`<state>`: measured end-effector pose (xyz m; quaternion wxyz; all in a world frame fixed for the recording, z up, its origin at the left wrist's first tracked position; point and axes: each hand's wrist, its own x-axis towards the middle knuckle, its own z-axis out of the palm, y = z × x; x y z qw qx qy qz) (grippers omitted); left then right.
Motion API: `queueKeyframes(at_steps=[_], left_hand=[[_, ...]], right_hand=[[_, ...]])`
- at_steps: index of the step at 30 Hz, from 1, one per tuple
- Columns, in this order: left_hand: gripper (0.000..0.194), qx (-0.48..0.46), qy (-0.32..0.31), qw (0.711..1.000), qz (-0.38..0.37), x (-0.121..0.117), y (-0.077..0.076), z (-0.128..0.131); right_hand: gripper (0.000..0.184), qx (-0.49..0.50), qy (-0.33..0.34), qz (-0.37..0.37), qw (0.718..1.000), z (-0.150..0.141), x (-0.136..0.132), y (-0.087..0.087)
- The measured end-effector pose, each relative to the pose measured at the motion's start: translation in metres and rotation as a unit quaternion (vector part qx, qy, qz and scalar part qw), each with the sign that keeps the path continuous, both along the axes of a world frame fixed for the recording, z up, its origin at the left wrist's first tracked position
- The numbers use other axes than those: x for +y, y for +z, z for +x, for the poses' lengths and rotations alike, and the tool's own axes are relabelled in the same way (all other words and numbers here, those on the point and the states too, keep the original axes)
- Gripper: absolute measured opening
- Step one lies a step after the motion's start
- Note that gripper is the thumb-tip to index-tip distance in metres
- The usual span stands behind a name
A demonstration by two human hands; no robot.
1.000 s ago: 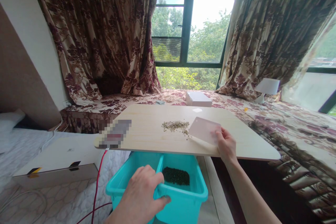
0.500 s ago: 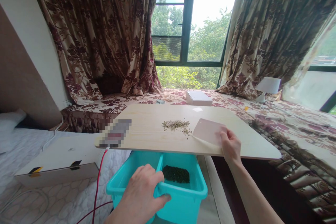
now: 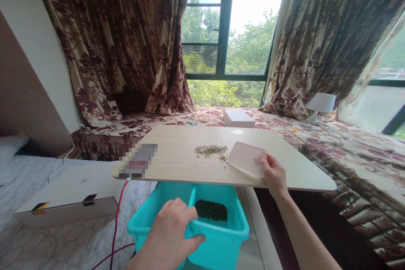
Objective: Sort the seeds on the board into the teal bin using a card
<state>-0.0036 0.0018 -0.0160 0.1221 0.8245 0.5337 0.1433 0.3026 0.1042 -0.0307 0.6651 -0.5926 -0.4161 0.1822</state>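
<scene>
1. Turquoise bin (image 3: pixel 218 240) at six o'clock, below the desk (image 3: pixel 177 145); our left grip (image 3: pixel 172 228) pinches its front rim, probably for steadiness.
2. Our right grip (image 3: pixel 274 173) clasps a translucent sheet (image 3: pixel 245 157) at the grains' (image 3: pixel 210 150) three o'clock, leaving its far edge free.

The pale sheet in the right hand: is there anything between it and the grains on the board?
Nothing visible stands between the pale sheet and the grains; the nearest grains lie by its left edge.
</scene>
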Motion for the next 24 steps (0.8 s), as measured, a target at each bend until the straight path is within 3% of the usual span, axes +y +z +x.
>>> queueKeyframes(at_steps=[24], left_hand=[[0.011, -0.003, 0.004, 1.000, -0.005, 0.0002, 0.0097, 0.0016]], right_hand=[[0.036, 0.039, 0.022, -0.001, 0.999, 0.0008, 0.0014, -0.0010]])
